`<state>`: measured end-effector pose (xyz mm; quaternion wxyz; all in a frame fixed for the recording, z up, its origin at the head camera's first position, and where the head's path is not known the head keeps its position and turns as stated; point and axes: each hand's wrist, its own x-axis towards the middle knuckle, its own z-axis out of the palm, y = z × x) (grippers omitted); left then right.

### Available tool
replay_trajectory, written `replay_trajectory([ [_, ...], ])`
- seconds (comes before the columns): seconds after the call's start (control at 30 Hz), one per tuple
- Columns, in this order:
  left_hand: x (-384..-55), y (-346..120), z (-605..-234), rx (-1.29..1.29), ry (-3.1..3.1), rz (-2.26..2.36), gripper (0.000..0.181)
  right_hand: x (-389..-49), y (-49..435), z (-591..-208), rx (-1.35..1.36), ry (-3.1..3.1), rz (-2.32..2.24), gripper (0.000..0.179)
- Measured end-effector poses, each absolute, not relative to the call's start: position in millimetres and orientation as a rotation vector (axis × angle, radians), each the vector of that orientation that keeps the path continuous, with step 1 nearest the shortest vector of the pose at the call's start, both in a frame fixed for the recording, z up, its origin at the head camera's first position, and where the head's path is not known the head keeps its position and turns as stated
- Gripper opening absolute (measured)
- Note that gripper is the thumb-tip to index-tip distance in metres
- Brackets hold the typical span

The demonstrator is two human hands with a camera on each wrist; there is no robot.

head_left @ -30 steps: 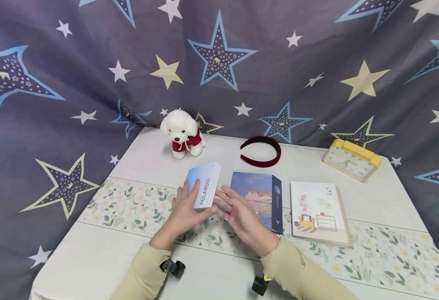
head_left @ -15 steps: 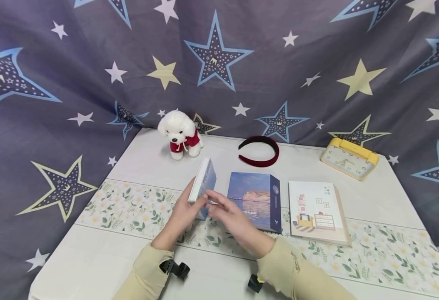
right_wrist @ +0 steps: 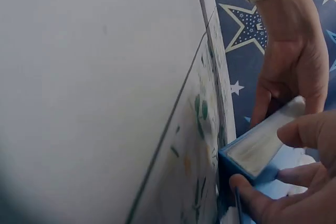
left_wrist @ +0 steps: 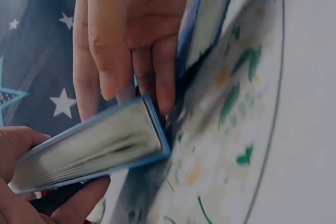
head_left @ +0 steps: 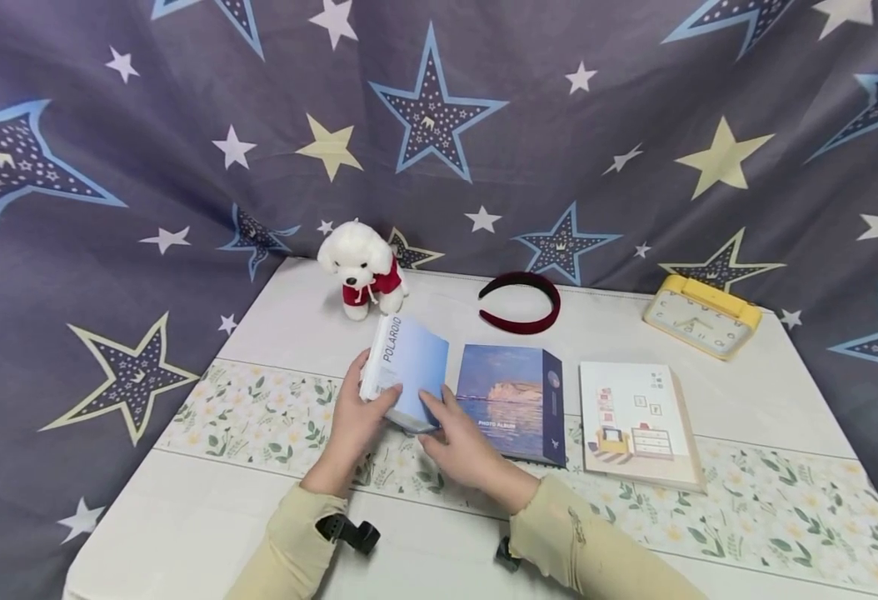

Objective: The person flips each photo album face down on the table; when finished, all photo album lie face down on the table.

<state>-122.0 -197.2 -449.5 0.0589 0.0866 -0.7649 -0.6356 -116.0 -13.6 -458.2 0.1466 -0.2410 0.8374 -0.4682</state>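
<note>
My left hand (head_left: 352, 425) grips a small blue photo album (head_left: 418, 362) with POLAROID on its white spine. The thumb lies on the cover and the fingers go behind. It is tilted, spine to the left, above the flowered cloth. In the left wrist view, its page edges (left_wrist: 100, 148) face the camera. My right hand (head_left: 457, 442) is at the album's lower right corner, fingers fairly straight and touching the cover. In the right wrist view, the right thumb (right_wrist: 299, 132) lies near the page edges. A dark blue photo album (head_left: 506, 400) with a cliff picture lies beside the right hand.
A white book (head_left: 634, 425) with a room drawing lies to the right. Behind stand a plush dog (head_left: 356, 262) in red and a yellow clock (head_left: 701, 317), with a dark red headband (head_left: 547, 317) lying between them. A starry curtain (head_left: 499, 100) hangs at the table's back.
The POLAROID album has turned about: its spine was on the right, then it stood edge-on, and now the spine is on the left. My right hand has come to the lower right corner.
</note>
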Motion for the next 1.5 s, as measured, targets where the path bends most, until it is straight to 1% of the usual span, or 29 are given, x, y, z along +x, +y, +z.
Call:
replay_trajectory([
  [0.1, -123.4, -202.1, -453.6, 0.337, -2.371, -1.873, 0.078, -118.9, -14.2, -460.1, -0.667, 2.434, -1.344, 0.063],
  [0.2, -125.2, -206.8, -456.7, 0.354, -2.471, -1.756, 0.077, -120.9, -14.1, -461.2, -0.673, 2.486, -1.317, 0.061],
  [0.47, -130.2, -217.8, -451.7, 0.190, -2.717, -1.412, 0.076, -124.2, -15.6, -463.7, -0.715, 2.577, -1.318, 0.055],
  [0.53, -131.4, -219.4, -451.0, 0.198, -2.788, -1.382, 0.083, -124.4, -16.4, -464.3, -0.712, 2.588, -1.327, 0.053],
  [0.67, -131.9, -219.7, -453.6, 0.244, -2.916, -1.308, 0.104, -124.8, -18.2, -465.6, -0.676, 2.576, -1.371, 0.052],
  [0.73, -131.6, -219.0, -456.0, 0.243, -2.946, -1.259, 0.108, -125.2, -19.0, -466.7, -0.653, 2.567, -1.401, 0.051],
  [0.87, -130.4, -218.8, -459.7, 0.181, -2.985, -1.144, 0.104, -126.0, -20.0, -467.9, -0.602, 2.557, -1.445, 0.050],
  [1.03, -127.6, -220.1, -463.0, 0.119, -3.036, -1.128, 0.098, -126.4, -19.9, -468.8, -0.553, 2.537, -1.474, 0.051],
  [1.27, -127.7, -218.0, -463.7, 0.114, -3.067, -1.154, 0.093, -127.2, -18.5, -470.6, -0.497, 2.487, -1.523, 0.059],
  [1.5, -124.5, -216.2, -462.9, 0.070, -3.054, -1.114, 0.087, -123.6, -15.1, -467.2, -0.559, 2.485, -1.442, 0.053],
])
